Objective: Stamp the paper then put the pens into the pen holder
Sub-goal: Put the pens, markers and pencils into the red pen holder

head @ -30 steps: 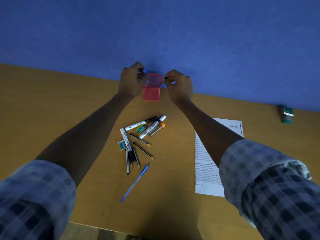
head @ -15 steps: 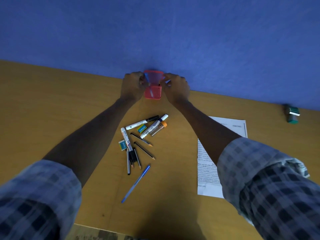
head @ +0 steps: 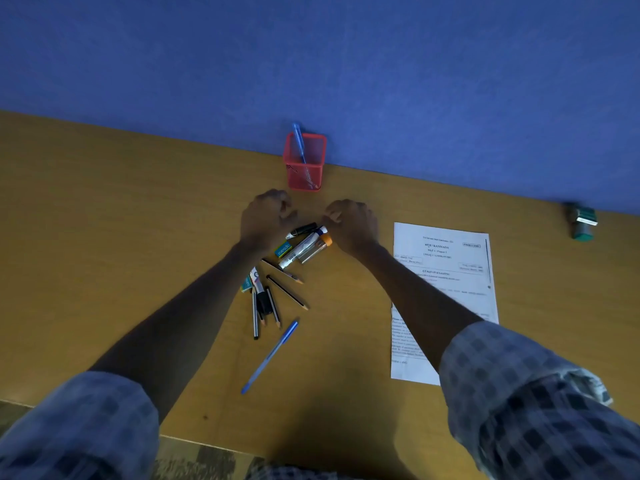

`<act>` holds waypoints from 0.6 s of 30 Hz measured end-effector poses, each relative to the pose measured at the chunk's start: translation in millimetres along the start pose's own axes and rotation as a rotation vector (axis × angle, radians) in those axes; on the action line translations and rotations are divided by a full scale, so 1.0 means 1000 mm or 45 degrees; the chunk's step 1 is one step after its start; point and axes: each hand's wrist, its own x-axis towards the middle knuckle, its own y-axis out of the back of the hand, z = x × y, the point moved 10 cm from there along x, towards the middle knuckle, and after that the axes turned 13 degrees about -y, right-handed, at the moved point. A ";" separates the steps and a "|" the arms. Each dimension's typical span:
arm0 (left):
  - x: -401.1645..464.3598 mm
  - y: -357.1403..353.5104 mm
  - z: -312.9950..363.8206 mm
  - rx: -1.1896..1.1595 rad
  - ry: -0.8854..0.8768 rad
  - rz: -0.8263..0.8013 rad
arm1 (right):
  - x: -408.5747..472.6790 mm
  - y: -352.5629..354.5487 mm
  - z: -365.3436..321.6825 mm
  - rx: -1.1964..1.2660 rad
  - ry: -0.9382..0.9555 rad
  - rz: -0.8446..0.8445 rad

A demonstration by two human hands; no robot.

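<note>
- head view, progress: the stamp (head: 583, 221) sits at the far right of the surface (head: 104, 220), well apart from the printed paper (head: 446, 271); no stamp mark can be made out on the sheet, so whether stamping is done cannot be told.
- the pen step looks barely started: a loose pile of markers (head: 304, 245), pencils (head: 287, 292) and a blue pen (head: 270, 355) lies on the surface between the arms.
- head view, containers: the red mesh pen holder (head: 304, 162) stands upright against the blue wall, and one blue pen in the holder (head: 299, 143) leans up past its rim; anything else inside is too faint to tell.
- left hand (head: 265, 220) and right hand (head: 351, 223) hover just above the near end of the pile, fingers loosely curled and apart, gripping nothing.
</note>
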 end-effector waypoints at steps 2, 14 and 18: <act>-0.009 -0.022 -0.001 0.097 -0.028 -0.184 | -0.010 -0.009 0.007 -0.103 -0.025 -0.035; -0.015 -0.049 0.007 0.271 -0.188 -0.446 | -0.020 -0.041 0.036 0.024 -0.326 -0.170; -0.012 -0.040 0.012 0.203 -0.257 -0.377 | -0.017 -0.045 0.045 0.335 -0.470 -0.257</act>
